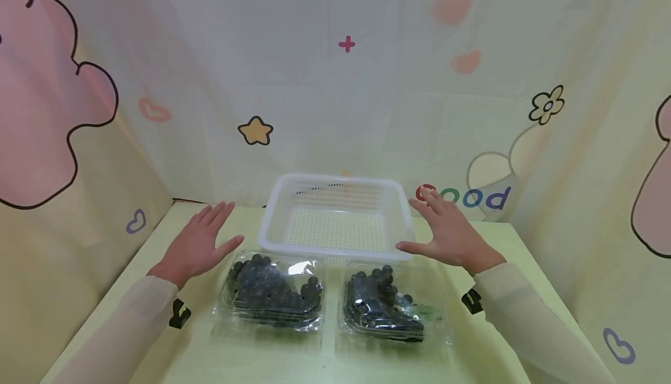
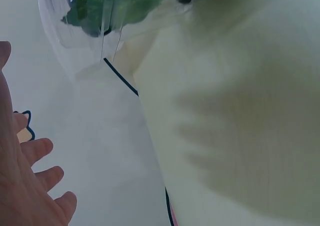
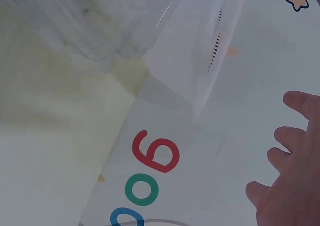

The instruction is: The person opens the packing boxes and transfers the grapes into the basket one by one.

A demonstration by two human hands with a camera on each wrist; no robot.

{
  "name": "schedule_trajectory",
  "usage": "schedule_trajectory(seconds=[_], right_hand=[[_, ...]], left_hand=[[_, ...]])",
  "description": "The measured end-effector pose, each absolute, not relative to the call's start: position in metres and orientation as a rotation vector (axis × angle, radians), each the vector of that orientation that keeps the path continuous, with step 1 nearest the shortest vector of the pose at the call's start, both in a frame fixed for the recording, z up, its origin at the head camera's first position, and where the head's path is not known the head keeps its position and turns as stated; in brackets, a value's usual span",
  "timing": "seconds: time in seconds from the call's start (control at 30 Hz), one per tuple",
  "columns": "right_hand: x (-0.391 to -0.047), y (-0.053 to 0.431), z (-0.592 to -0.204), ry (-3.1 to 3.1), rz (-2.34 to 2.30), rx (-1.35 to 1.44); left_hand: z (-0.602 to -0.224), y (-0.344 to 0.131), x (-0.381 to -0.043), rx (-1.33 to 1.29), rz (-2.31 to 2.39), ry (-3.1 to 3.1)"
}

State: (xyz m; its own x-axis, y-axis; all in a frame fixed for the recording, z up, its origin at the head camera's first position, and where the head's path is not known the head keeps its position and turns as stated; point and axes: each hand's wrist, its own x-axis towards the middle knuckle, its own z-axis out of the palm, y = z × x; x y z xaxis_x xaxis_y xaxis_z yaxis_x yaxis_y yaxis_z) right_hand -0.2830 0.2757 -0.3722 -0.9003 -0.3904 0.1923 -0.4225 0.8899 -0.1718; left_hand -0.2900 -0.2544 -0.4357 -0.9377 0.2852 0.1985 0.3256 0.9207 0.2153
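Observation:
Both hands hover above the table, fingers spread and holding nothing. My left hand (image 1: 198, 245) is to the left of a clear plastic clamshell of dark grapes (image 1: 272, 291). My right hand (image 1: 448, 232) hangs by the right end of a white perforated basket (image 1: 267, 221), up and to the right of a second clamshell of grapes (image 1: 385, 305). Both clamshells look closed and sit side by side in front of the basket. In the left wrist view, green leaves (image 2: 135, 8) show through the plastic. No grapes show inside the basket.
A pale table (image 1: 325, 366) lies beneath everything. Behind it and along both sides hangs a printed curtain (image 1: 314, 81) with hearts, a star and letters. The basket stands near the table's back edge, close to the curtain.

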Motion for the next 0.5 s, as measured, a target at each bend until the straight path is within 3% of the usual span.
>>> schedule_trajectory(seconds=[0.5], right_hand=[[-0.267, 0.247, -0.371, -2.865, 0.379, 0.725]], left_hand=[[-0.455, -0.247, -0.264, -0.395, -0.625, -2.924]])
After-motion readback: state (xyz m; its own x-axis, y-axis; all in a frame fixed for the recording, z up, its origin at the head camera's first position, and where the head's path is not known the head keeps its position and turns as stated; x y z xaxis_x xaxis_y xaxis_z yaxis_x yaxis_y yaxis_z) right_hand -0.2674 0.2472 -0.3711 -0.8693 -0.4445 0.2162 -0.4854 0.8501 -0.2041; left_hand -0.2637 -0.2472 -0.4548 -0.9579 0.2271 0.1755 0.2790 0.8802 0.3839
